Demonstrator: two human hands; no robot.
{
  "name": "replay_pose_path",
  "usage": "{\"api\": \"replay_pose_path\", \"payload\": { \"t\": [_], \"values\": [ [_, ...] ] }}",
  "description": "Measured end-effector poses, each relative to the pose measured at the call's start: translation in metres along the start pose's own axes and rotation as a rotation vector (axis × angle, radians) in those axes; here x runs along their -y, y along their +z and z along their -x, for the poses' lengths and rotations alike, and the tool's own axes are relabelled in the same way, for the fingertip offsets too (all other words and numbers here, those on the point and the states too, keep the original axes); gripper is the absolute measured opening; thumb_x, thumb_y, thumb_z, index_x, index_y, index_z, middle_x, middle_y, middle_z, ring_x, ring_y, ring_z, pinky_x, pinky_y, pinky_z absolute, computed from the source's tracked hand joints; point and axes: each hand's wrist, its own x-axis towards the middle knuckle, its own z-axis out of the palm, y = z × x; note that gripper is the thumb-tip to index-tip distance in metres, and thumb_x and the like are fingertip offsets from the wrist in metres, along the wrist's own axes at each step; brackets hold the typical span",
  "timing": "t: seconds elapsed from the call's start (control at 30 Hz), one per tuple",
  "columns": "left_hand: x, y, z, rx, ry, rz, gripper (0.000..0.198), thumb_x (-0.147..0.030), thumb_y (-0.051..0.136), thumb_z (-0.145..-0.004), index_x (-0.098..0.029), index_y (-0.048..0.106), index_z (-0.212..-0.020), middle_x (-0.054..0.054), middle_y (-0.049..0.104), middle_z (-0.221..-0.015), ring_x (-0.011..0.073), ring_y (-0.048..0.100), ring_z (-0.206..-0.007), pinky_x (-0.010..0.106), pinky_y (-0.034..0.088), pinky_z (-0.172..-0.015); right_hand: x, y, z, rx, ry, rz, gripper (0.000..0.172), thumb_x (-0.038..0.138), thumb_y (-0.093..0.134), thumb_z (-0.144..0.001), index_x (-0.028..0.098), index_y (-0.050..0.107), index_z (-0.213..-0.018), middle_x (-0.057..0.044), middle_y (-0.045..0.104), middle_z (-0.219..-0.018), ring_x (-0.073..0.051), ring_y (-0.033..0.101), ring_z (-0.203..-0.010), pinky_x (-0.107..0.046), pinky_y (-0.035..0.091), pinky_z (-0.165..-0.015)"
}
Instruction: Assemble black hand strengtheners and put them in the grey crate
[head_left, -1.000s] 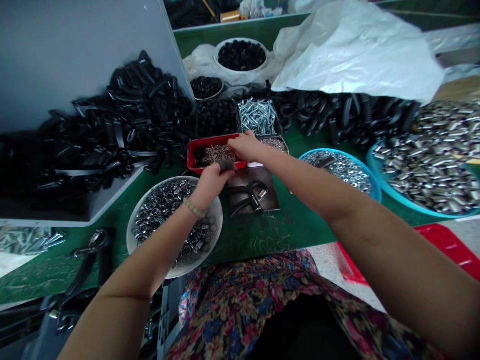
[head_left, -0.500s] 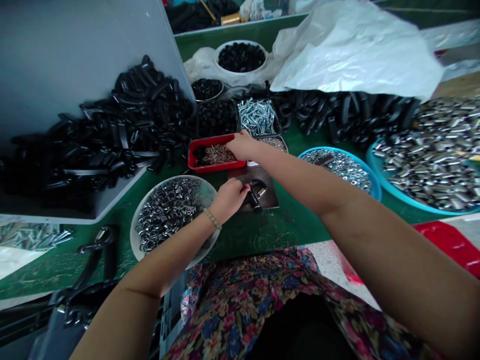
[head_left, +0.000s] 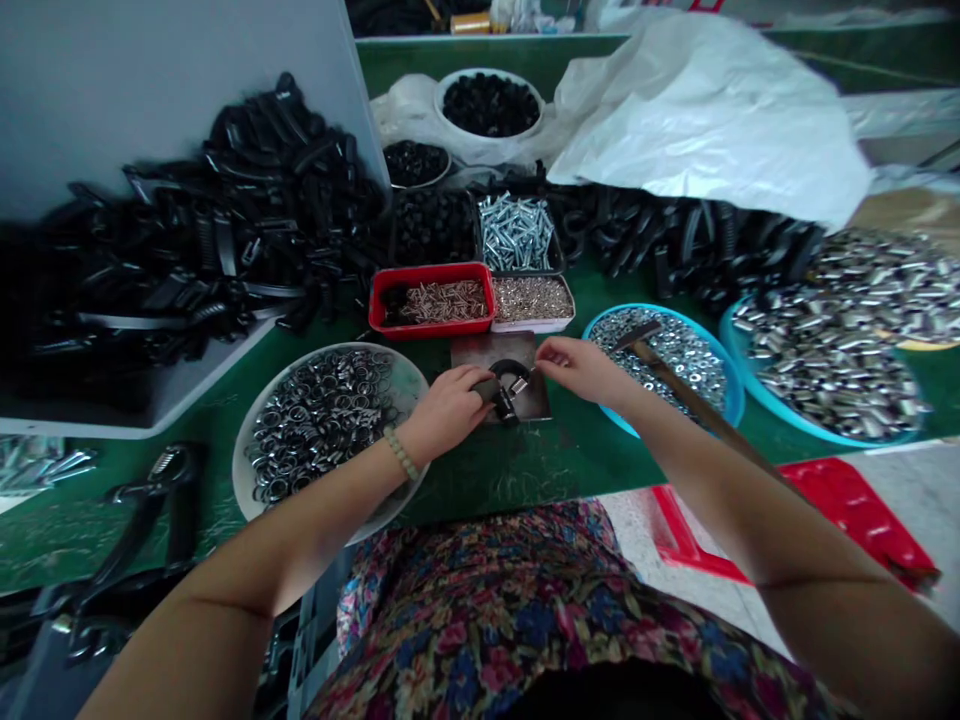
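Head view: left hand [head_left: 448,410], right hand [head_left: 581,370] at black clamp [head_left: 507,392]

An assembly workshop: green workbench [head_left: 517,470] crowded with trays of screws [head_left: 516,233]

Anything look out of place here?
A hammer lies inside the blue basin of small metal parts, its handle running out over the rim. It looks odd: a tool resting on loose stock, not on the green bench.
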Motion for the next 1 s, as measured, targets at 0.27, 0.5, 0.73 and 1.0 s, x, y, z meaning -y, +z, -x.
{"api": "replay_pose_path", "payload": {
  "t": [0.27, 0.5, 0.73, 1.0],
  "values": [
    [-0.002, -0.004, -0.004, 0.024, -0.004, -0.007, 0.030, -0.028, 0.054, -0.090, -0.013, 0.064, -0.113, 0.010, 0.060, -0.120, 0.0246, 0.051, -0.114, 0.039, 0.043, -0.102, 0.003, 0.011, 0.001, 0.037, -0.039, 0.218, 0.011, 0.022, 0.052, -0.085, 0.017, 0.062, -0.086, -0.006, 0.065, -0.082, -0.017, 0.059, -0.074, -0.028, 0.043, -0.069],
    [0.000, -0.001, -0.002, 0.010, -0.016, 0.007, 0.031, -0.029, 0.053, -0.090, -0.012, 0.064, -0.114, 0.010, 0.059, -0.122, 0.0247, 0.050, -0.116, 0.039, 0.041, -0.103, 0.009, 0.020, 0.011, 0.019, -0.224, 0.566, 0.026, 0.025, 0.039, -0.095, 0.015, 0.062, -0.089, -0.011, 0.063, -0.086, -0.021, 0.060, -0.079, -0.034, 0.042, -0.070],
    [-0.001, -0.001, -0.002, 0.000, -0.005, 0.008, 0.030, -0.028, 0.052, -0.091, -0.012, 0.064, -0.113, 0.010, 0.060, -0.120, 0.0243, 0.050, -0.114, 0.039, 0.042, -0.102, 0.007, 0.029, 0.016, 0.002, -0.270, 0.625, 0.025, 0.019, 0.040, -0.093, 0.015, 0.065, -0.094, -0.011, 0.066, -0.090, -0.021, 0.061, -0.081, -0.033, 0.042, -0.071],
    [0.001, 0.001, 0.000, -0.010, 0.012, 0.005, 0.029, -0.028, 0.051, -0.091, -0.012, 0.064, -0.112, 0.010, 0.060, -0.122, 0.0236, 0.052, -0.113, 0.038, 0.043, -0.102, -0.047, -0.029, 0.059, -0.306, 0.319, 0.901, 0.050, 0.043, 0.042, -0.093, 0.011, 0.050, -0.131, -0.022, 0.061, -0.118, -0.038, 0.054, -0.107, -0.050, 0.042, -0.082]
  ]
}}
